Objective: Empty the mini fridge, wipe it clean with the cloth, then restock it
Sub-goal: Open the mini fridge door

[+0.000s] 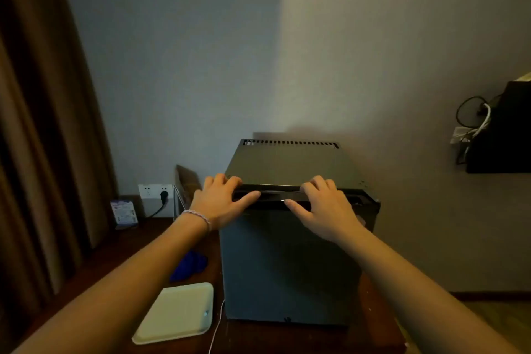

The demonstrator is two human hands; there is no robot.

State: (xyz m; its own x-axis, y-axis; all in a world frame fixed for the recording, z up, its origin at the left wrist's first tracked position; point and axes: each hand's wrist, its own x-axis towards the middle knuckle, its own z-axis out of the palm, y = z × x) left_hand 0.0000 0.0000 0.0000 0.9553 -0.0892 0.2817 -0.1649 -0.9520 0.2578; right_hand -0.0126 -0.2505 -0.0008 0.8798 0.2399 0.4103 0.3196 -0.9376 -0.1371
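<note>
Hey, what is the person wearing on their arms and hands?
Both forearms are bare, with no sleeves in view. The left hand has a thin braided bracelet, pinkish white, around the wrist. The right hand shows no bracelet, watch or glove. No rings are visible.

The mini fridge door hides its inside. The left forearm covers part of the blue cloth. The small card's print is unreadable.
</note>
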